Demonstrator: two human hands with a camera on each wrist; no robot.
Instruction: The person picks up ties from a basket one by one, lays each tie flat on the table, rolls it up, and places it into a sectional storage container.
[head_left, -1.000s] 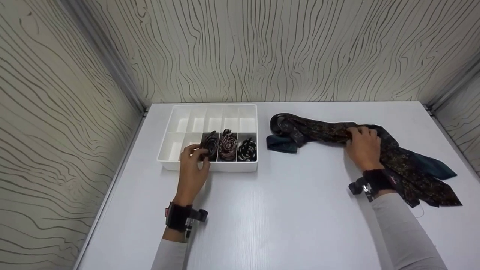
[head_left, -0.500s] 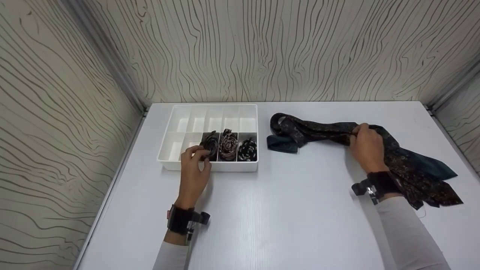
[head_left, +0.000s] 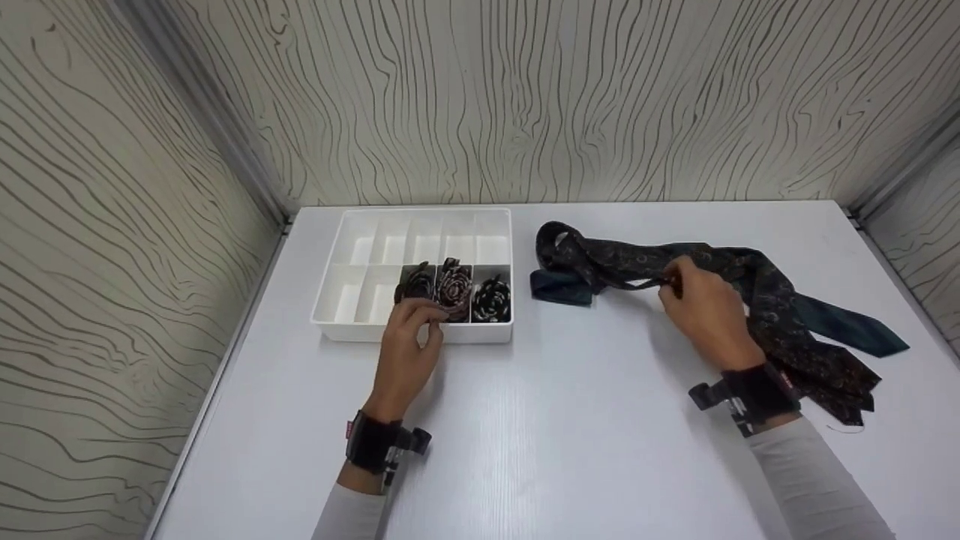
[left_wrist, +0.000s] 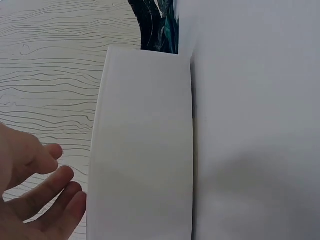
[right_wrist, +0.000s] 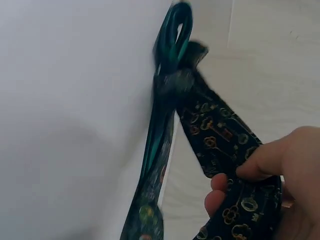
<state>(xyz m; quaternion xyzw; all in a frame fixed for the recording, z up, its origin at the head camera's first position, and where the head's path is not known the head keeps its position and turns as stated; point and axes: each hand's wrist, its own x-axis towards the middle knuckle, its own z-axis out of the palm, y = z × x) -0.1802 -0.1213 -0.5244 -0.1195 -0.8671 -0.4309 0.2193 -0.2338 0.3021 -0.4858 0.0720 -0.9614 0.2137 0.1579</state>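
At the front wall of a white compartment tray (head_left: 360,332), my left hand (head_left: 406,356) hovers with loosely bent fingers, and the left wrist view shows nothing between them. Behind its fingertips sits a dark rolled necktie (head_left: 420,279); whether they touch cannot be told. Beside it lie a reddish rolled necktie (head_left: 454,289) and a black-and-white one (head_left: 492,301), each in its own front compartment. On the right, my right hand (head_left: 709,319) pinches a dark necktie with a key pattern (right_wrist: 212,132), raising part of it off a heap of neckties (head_left: 772,300).
A dark blue necktie end (head_left: 855,326) sticks out at the heap's right, and a folded blue end (head_left: 562,289) at its left, close to the tray. A loose thread (head_left: 846,430) lies below the heap. Patterned panels (head_left: 517,105) wall the white table (head_left: 562,435).
My right hand has moved left and nearer, drawing the key-patterned necktie along; the lower right ends of the heap have shifted left. My left hand has slid slightly right along the tray.
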